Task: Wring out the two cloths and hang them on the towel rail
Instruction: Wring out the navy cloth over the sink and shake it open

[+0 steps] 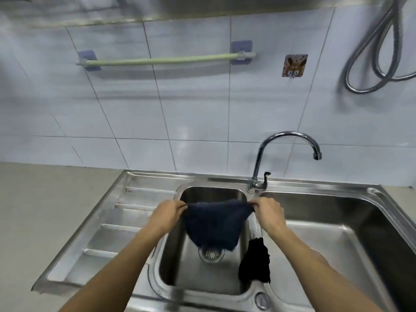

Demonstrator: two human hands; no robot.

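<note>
Both forearms are reaching out over the steel sink [139, 194]. Draping over the divider between the two basins, a black cloth [255, 262] is lying bunched. Above the small basin, the left hand [167, 213] and right hand [267, 212] are each pinching a top corner of a dark blue cloth [213, 224] with closed fingers, stretching it flat. Farther back, a faucet [290, 140] is curving right, and a green towel rail [166, 60] is sitting bare on the tiled wall.
</note>
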